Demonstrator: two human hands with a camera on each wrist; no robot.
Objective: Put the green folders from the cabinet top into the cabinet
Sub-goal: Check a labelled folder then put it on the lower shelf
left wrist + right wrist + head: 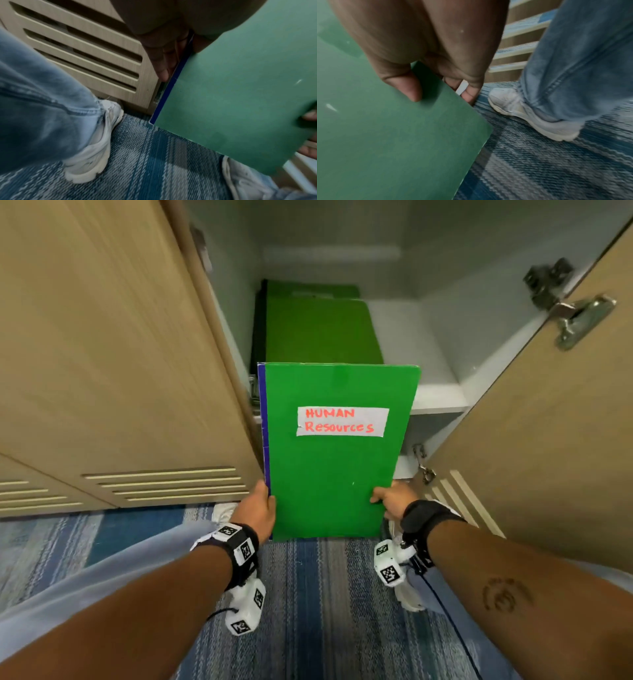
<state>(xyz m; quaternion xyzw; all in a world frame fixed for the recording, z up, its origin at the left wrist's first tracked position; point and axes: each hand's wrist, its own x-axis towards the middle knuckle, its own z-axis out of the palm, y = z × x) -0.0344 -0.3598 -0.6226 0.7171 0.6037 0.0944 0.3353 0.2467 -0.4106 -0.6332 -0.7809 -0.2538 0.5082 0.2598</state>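
A green folder (329, 474) with a blue spine and a white label reading "HUMAN Resources" is held flat in front of the open cabinet (442, 402), its far edge at the shelf front. My left hand (257, 508) grips its near left edge by the spine. My right hand (390, 501) pinches the near right edge, thumb on top. The left wrist view shows the folder (240, 94) with my left hand (164, 59) on the blue spine. In the right wrist view my right hand (435, 86) pinches the folder (393, 135). Other green folders (318, 330) lie stacked on the shelf.
Two tan cabinet doors stand open, the left door (113, 364) and the right door (548, 440) with metal hinges (579, 316). The shelf's right half (418, 350) is bare white. Blue striped carpet (325, 611) lies below, with my white shoes (96, 142) and jeans close by.
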